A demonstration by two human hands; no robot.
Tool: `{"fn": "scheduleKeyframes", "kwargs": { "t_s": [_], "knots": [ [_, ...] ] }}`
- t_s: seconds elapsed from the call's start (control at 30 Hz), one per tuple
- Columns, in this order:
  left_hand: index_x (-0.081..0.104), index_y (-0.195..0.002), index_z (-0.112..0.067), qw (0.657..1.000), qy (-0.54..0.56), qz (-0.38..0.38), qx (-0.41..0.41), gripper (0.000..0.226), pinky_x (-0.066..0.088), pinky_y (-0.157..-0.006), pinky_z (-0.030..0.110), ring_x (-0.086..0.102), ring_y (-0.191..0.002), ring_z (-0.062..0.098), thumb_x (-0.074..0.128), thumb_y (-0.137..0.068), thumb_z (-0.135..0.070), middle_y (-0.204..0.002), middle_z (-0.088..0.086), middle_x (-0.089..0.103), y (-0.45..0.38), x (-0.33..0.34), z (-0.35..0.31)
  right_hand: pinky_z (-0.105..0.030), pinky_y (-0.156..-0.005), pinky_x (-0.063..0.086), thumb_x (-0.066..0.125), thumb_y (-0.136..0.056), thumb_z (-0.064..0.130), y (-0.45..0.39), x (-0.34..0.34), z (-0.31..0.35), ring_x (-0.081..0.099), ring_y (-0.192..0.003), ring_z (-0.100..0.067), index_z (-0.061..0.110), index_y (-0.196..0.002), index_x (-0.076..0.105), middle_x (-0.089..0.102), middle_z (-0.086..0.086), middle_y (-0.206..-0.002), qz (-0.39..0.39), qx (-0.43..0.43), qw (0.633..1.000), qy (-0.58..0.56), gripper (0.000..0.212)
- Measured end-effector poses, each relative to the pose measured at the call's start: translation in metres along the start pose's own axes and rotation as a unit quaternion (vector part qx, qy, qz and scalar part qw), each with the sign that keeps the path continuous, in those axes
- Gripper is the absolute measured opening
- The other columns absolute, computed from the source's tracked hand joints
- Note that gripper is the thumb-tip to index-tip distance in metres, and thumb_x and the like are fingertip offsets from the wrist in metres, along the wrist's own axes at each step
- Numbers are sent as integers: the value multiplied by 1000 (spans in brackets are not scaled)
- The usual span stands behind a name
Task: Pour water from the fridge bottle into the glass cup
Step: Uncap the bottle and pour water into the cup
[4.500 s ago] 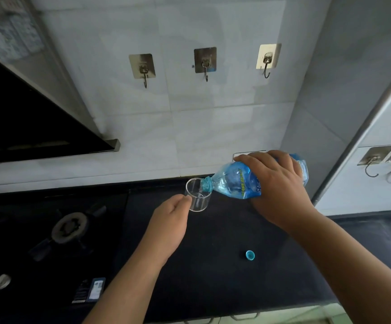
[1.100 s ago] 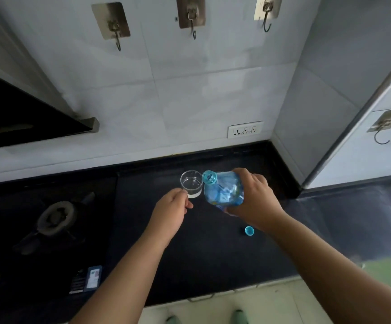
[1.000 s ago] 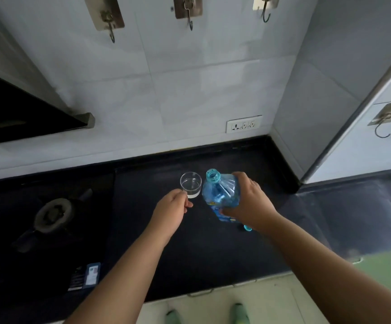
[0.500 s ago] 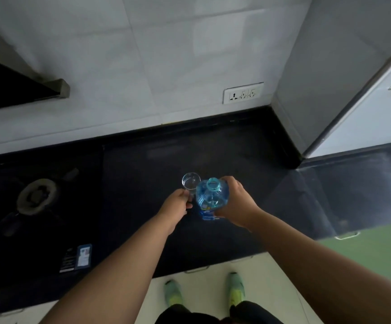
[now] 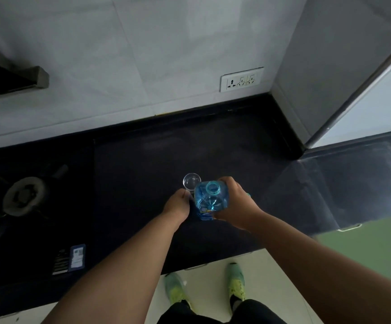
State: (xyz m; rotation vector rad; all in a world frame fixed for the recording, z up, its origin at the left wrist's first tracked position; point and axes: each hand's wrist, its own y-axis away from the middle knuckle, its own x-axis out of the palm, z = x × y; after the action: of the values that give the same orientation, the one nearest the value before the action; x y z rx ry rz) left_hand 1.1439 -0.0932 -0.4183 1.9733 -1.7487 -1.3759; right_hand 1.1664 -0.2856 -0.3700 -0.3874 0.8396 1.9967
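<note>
Bottle (image 5: 209, 199) of blue-tinted plastic stands upright on the black counter (image 5: 143, 164), its open neck facing up, with the right hand (image 5: 235, 203) wrapped round its shoulder and upper body from the right side. Just to the bottle's left, the left hand (image 5: 178, 204) has its fingers curled toward the base of the glass cup (image 5: 191, 181); it seems to pinch or steady the cup, though the contact is partly hidden. The cup stands just behind and to the left of the bottle, nearly touching it, and looks to hold a little water. I judge the bottle light and somewhat soft, since thin plastic gives under a squeeze, and possibly damp and slippery from the fridge, so a hold round the labelled middle seems safest. The cup is stiff, smooth and breakable, best held low on its wall. A small blue cap (image 5: 248, 195) peeks out right of the bottle, behind the right hand. Farther left of the bottle sits a stove burner (image 5: 25, 196), and behind it on the tiled wall a socket (image 5: 241, 79).
</note>
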Motion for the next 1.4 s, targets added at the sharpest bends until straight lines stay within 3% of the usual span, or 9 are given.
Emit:
{"fn": "scheduleKeyframes", "kwargs": {
  "t_s": [0.13, 0.37, 0.67, 0.8, 0.9, 1.03, 1.17, 1.27, 1.4],
  "knots": [
    [61, -107, -28, 1000, -12, -15, -8, 28, 42, -65, 28, 58, -86, 9, 35, -111, -36, -113, -1, 65, -2, 6, 5, -19, -83, 48, 92, -69, 19, 1, 2, -3, 55, -114, -9, 29, -142, 38, 48, 8, -133, -3, -5, 1000, -2, 91],
    [68, -130, -24, 999, -27, -26, -7, 35, 48, -81, 35, 58, -96, 14, 42, -111, -36, -123, 0, 68, -3, 4, 1, -22, -87, 50, 92, -70, 22, 2, 3, -4, 54, -113, -9, 29, -142, 38, 48, 8, -134, -13, -8, 1000, -2, 91],
    [72, -115, -26, 997, 2, -76, -15, 21, 54, -80, 35, 65, -95, 16, 67, -97, -35, -111, -4, 72, -9, 0, 3, -26, -92, 52, 93, -70, 22, 3, 5, -4, 55, -117, -11, 27, -144, 37, 47, 5, -139, -7, -15, 1000, 6, 93],
    [56, -112, -25, 989, 50, -136, 38, 36, 51, -80, 30, 61, -101, 14, 79, -86, -15, -119, 0, 61, 4, -6, 9, -31, -96, 57, 93, -69, 24, 2, 4, -4, 56, -119, -14, 30, -144, 35, 47, 5, -141, 16, -22, 999, 22, 96],
    [54, -128, -34, 982, 15, -55, 178, 66, 49, -108, 37, 52, -128, 11, 77, -78, 3, -136, -10, 53, 30, -20, 18, -33, -95, 58, 93, -68, 24, 1, 2, -4, 57, -119, -15, 32, -143, 34, 46, 6, -142, 37, -25, 999, 22, 96],
    [22, -159, -47, 953, -149, 79, 252, 112, 22, -123, 37, 22, -138, -2, 90, -75, -18, -148, -29, 24, 60, -39, 15, -32, -97, 58, 92, -70, 22, -3, 3, -6, 54, -126, -18, 34, -146, 27, 40, 4, -145, 67, -40, 996, 39, 101],
    [32, -153, -46, 957, -60, 52, 278, 106, 42, -119, 36, 43, -138, -4, 97, -69, -34, -152, -24, 42, 58, -29, 8, -41, -108, 52, 89, -72, 17, -8, -4, -11, 41, -139, -21, 39, -156, 13, 24, 4, -156, 133, -51, 986, 86, 116],
    [41, -145, -40, 960, -35, 42, 276, 92, 51, -110, 32, 55, -126, -2, 95, -72, -30, -140, -16, 53, 58, -22, 6, -53, -117, 38, 78, -81, 20, -20, -15, -26, 25, -149, -28, 35, -158, 26, 26, 6, -160, 87, -28, 977, 193, 94],
    [38, -144, -43, 959, -28, 39, 278, 89, 50, -109, 26, 55, -126, 0, 93, -76, -29, -141, -16, 52, 59, -19, 7, -47, -111, 42, 63, -90, 22, -27, -19, -49, 31, -141, -30, 38, -148, 48, 38, 7, -154, 13, 54, 967, 247, 62]
  ]
}}
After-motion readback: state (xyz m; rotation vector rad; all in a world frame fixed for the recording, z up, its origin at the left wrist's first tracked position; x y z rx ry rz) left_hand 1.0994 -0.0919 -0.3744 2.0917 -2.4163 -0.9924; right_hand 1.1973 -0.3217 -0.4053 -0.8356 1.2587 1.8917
